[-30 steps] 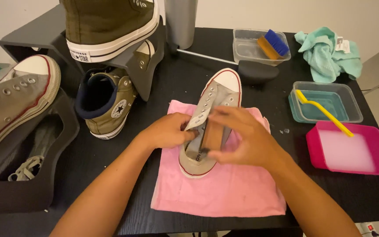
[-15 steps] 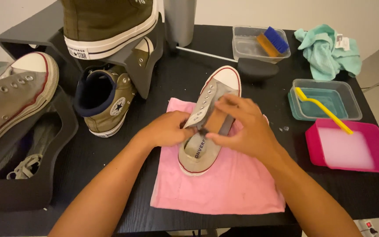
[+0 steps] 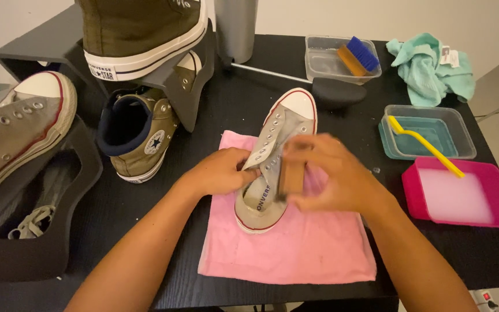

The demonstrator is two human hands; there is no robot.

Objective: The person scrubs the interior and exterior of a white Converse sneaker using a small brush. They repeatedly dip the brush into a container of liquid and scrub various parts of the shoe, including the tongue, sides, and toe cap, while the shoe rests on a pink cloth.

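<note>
Two hands work a grey sneaker on a pink cloth.

The left hand (image 3: 220,172) grips the sneaker (image 3: 274,159) at its lace side, fingers curled to steady it; the cloth (image 3: 295,248) under them guards the table. The right hand (image 3: 333,176), blurred, closes its fingers round a brown brush (image 3: 291,169) against the shoe's side.

Both forearms reach in from below and converge. The left hand (image 3: 218,171) is curled, its fingers pinching. The right hand (image 3: 330,173), blurred, is cupped in a grip, fingers bent.
</note>
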